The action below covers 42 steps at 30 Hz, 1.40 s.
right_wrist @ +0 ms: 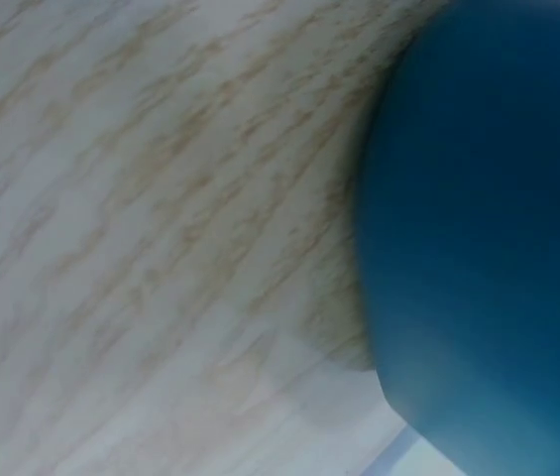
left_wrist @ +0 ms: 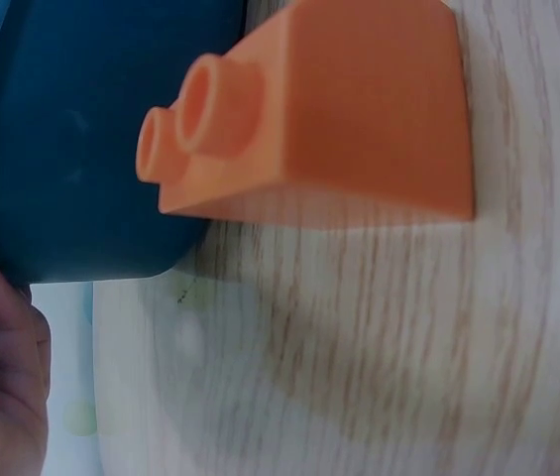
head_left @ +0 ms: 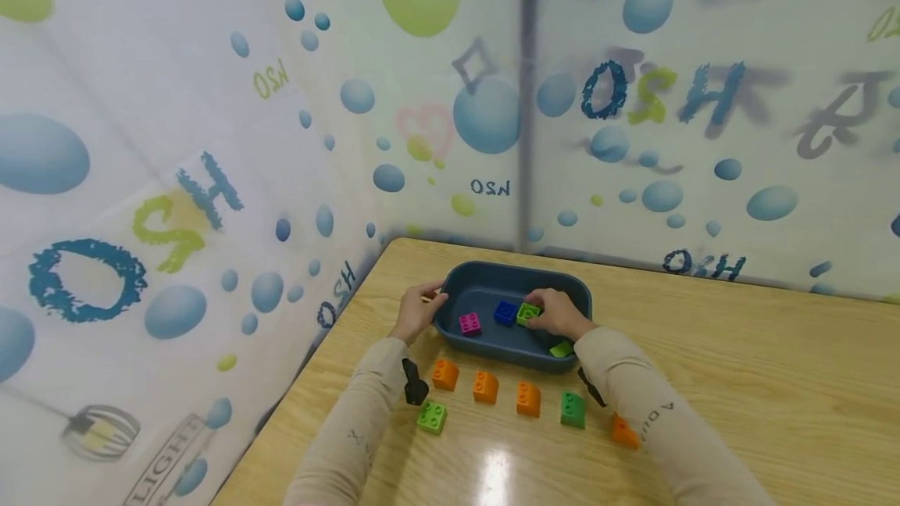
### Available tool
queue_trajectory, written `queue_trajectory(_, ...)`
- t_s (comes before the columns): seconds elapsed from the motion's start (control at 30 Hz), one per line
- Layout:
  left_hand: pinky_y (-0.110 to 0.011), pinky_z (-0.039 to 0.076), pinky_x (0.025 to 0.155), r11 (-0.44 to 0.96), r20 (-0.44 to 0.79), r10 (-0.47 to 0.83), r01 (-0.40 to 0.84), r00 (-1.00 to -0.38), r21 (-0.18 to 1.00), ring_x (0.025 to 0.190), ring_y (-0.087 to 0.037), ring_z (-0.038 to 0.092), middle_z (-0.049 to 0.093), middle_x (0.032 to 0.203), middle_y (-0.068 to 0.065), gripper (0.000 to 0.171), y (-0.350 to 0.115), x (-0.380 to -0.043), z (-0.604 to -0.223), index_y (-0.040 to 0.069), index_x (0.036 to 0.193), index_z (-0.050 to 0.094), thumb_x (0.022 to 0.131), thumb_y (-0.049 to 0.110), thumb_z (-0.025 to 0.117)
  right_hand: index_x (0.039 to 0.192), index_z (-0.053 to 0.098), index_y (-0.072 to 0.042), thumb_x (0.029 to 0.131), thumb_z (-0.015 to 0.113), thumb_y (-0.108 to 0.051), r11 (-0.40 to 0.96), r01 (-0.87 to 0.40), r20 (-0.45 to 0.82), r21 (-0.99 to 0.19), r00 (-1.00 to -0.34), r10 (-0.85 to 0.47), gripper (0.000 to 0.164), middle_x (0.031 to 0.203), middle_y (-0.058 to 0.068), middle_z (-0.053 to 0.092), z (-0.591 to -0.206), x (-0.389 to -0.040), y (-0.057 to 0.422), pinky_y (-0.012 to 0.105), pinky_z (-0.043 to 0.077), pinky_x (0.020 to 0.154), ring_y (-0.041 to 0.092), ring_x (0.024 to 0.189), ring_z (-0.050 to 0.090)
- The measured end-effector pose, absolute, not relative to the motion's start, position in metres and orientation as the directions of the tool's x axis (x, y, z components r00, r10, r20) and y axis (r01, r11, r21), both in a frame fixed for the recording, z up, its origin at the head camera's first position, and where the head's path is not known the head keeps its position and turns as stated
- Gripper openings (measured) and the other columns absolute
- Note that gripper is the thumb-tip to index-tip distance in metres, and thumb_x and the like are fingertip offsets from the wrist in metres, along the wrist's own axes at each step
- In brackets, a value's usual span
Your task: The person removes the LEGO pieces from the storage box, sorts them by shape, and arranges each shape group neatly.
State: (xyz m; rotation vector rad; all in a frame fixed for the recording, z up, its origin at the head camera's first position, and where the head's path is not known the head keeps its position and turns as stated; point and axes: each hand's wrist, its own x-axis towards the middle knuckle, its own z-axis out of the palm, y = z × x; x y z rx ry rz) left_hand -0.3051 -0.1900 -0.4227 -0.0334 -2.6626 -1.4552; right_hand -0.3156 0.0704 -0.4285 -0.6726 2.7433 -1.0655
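Plainly enough, the head view showed the right hand [head_left: 558, 312] pinching a lime-green block [head_left: 527, 314] inside the blue tray [head_left: 492, 348], close beside a dark blue block [head_left: 505, 312]; whether it was off the tray floor, I could not tell. The left hand [head_left: 416, 311] gripped the tray's left end at the rim. A magenta block [head_left: 469, 324] lay in the tray's left part. The likeliest mishap was a nudge to the dark blue block, since the pinching fingers were so near it. The right sleeve [head_left: 654, 397], partly covering an orange block [head_left: 623, 432] on the table [head_left: 738, 350], might also have knocked it had the arm dropped.

The left wrist view gave detail that the head view lacked: bent fingers at the tray's outer edge, and the hollow studs of another orange block [left_wrist: 369, 109] near the wall.

The right wrist view caught only the tray's outer side and some table; neither hand nor any block appeared, so the pinch showed from the head alone.
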Motion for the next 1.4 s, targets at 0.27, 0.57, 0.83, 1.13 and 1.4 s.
queue_trajectory(0.27,-0.028,0.049,0.053,0.524,0.15,-0.003,0.126,-0.989,0.842,0.071,-0.019,0.055,0.057,0.083,-0.01,0.033,-0.194,-0.308,-0.429,0.008,0.114,0.062,0.084,0.021,0.061,0.104,0.058,0.006,0.074,0.067,-0.005,0.654,-0.372,0.053,-0.659,-0.89,-0.454,0.033,0.1,0.021,0.059,-0.428,-0.314,0.07,0.041,0.045,0.078,0.034,0.093,0.054)
queue_trajectory(0.57,-0.025,0.048,0.049,0.542,0.111,-0.036,0.074,-0.993,0.837,0.071,-0.019,0.055,0.056,0.084,-0.013,0.031,-0.19,-0.305,-0.427,0.004,0.115,0.06,0.085,0.01,0.059,0.108,0.057,0.005,0.076,0.065,-0.006,0.618,-0.422,0.103,-0.663,-0.87,-0.483,0.034,0.105,0.019,0.058,-0.42,-0.311,0.072,0.039,0.046,0.076,0.03,0.09,0.054)
queue_trajectory(0.83,-0.025,0.048,0.048,0.555,0.124,-0.043,0.08,-0.991,0.828,0.071,-0.019,0.055,0.057,0.083,-0.012,0.03,-0.19,-0.305,-0.427,0.004,0.115,0.06,0.085,0.01,0.059,0.113,0.054,0.005,0.079,0.062,-0.004,0.513,-0.393,0.127,-0.763,-0.869,-0.478,0.036,0.11,0.019,0.055,-0.401,-0.298,0.075,0.038,0.047,0.078,0.03,0.096,0.054)
queue_trajectory(1.13,-0.024,0.047,0.049,0.577,0.127,-0.051,0.075,-0.991,0.813,0.073,-0.02,0.054,0.057,0.084,-0.011,0.03,-0.188,-0.308,-0.427,0.006,0.115,0.061,0.085,0.012,0.059,0.112,0.055,0.003,0.079,0.063,-0.005,0.423,-0.494,0.19,-0.76,-0.791,-0.582,0.035,0.111,0.017,0.054,-0.388,-0.266,0.067,0.035,0.047,0.079,0.03,0.099,0.053)
queue_trajectory(1.4,-0.024,0.047,0.048,0.57,0.115,-0.055,0.063,-0.992,0.819,0.071,-0.019,0.053,0.056,0.085,-0.013,0.03,-0.189,-0.307,-0.428,0.005,0.115,0.06,0.085,0.011,0.059,0.11,0.056,0.0,0.079,0.064,-0.005,0.314,-0.516,0.189,-0.797,-0.706,-0.683,0.032,0.105,0.01,0.055,-0.384,-0.234,0.058,0.036,0.046,0.081,0.024,0.096,0.054)
